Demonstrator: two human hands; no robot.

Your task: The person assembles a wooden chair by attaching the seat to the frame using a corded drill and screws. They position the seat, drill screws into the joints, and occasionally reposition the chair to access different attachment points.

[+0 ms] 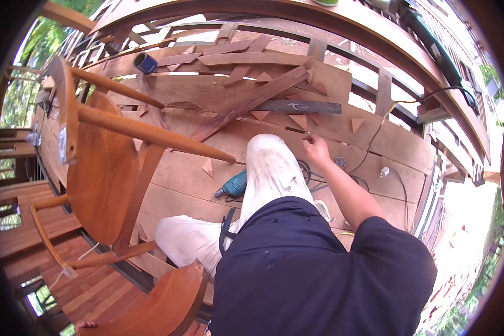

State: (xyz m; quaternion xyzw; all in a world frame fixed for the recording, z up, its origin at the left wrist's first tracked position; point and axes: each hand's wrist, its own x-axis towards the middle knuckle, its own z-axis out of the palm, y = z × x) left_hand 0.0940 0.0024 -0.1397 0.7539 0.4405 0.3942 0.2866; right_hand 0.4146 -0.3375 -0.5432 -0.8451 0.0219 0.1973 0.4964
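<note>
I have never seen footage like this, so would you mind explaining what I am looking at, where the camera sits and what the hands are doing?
There is no machine here: a person wears a wide fisheye camera on the head, looking down, so straight boards appear curved. You see their dark shirt and pale trousers, with one knee raised on a wooden plank floor. The right hand reaches forward past the knee, its fingers pinched at a small thin thing; what it is, is too small to tell. The left hand is out of view. Left of the knee lies a teal power drill, with dark cables trailing to the right. On the left, a wooden chair lies tipped, legs pointing right. Ahead lie wood offcuts, a dark flat bar and a blue can.
</note>
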